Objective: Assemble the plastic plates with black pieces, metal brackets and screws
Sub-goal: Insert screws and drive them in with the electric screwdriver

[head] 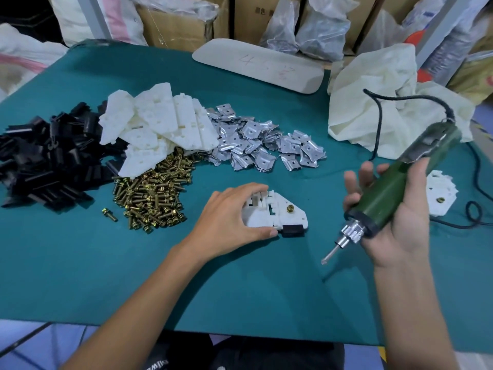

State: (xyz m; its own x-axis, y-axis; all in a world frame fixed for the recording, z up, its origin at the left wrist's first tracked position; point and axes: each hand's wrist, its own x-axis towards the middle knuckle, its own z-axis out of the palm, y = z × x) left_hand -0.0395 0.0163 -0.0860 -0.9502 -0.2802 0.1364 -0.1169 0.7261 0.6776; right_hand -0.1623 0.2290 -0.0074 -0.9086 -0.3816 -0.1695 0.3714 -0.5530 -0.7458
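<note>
A teal mat (240, 289) is showing under white plastic plates (160, 121), black pieces (48, 161), silvery metal brackets (256, 140) and brassy yellow screws (154, 193). The screwdriver (386, 193) is showing a dark green body, black collar and silver chuck. A cream board (256, 65) is bearing faint red marks.

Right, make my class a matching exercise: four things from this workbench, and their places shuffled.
1. heap of black plastic pieces
2. pile of brass-coloured screws
3. green electric screwdriver
4. white plastic plate bearing one screw

A. in the right hand
B. held by the left hand
C. teal table, far left
D. before the loose white plates

Pairs: 1-C, 2-D, 3-A, 4-B
</note>
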